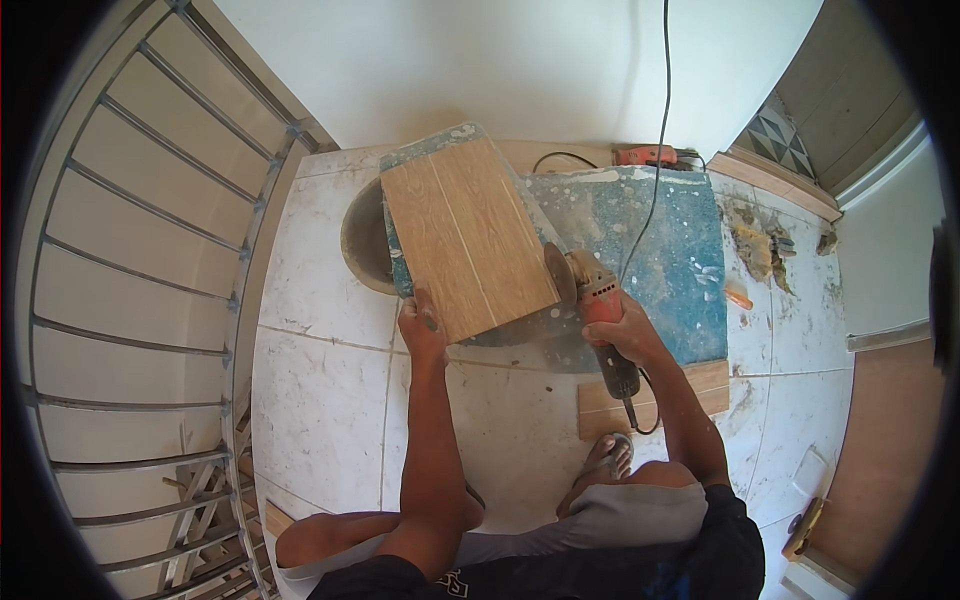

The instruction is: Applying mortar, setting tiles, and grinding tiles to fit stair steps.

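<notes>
My left hand point(424, 325) grips the near left corner of a wood-look tile point(465, 240), thumb on top and the other fingers mostly out of sight beneath. The tile rests tilted on a paint-flecked board that lies over a round grey bucket point(362, 235). In my right hand point(622, 330) is a red and black angle grinder point(603, 300), fingers wrapped round its body. Its disc point(560, 273) stands at the tile's right edge, near the near right corner; whether it touches, I cannot tell. Faint dust hangs below the disc.
A blue, paint-spattered board point(660, 260) covers the floor to the right, with a tile offcut point(655, 398) by my foot. A second red power tool point(645, 156) lies at the wall. The grinder's cord point(655, 180) hangs from above. Metal railings point(150, 345) stand left; debris point(762, 248) lies right.
</notes>
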Demonstrator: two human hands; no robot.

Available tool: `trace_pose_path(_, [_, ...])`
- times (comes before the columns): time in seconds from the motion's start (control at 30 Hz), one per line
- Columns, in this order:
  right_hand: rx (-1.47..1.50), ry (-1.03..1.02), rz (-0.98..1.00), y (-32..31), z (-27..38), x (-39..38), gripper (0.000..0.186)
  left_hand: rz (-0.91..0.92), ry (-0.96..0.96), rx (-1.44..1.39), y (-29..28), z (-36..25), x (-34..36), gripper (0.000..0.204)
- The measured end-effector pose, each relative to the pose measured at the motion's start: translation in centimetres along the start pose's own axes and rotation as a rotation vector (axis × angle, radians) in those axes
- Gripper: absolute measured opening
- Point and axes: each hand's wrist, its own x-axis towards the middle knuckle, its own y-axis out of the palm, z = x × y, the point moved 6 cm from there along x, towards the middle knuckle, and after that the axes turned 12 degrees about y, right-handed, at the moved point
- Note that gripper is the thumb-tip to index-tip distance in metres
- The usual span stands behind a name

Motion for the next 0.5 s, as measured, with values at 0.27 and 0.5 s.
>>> trace_pose_path(0.27, [0.043, 0.007, 0.006, 0.2, 0.2, 0.1, 0.069, 0.018, -0.02, -0.016, -0.1, 0.2, 0.0, 0.052])
trace_pose_path(0.5, [0.044, -0.019, 0.016, 0.2, 1.3, 0.4, 0.064, 0.009, -0.037, -0.016, 0.1, 0.2, -0.1, 0.05])
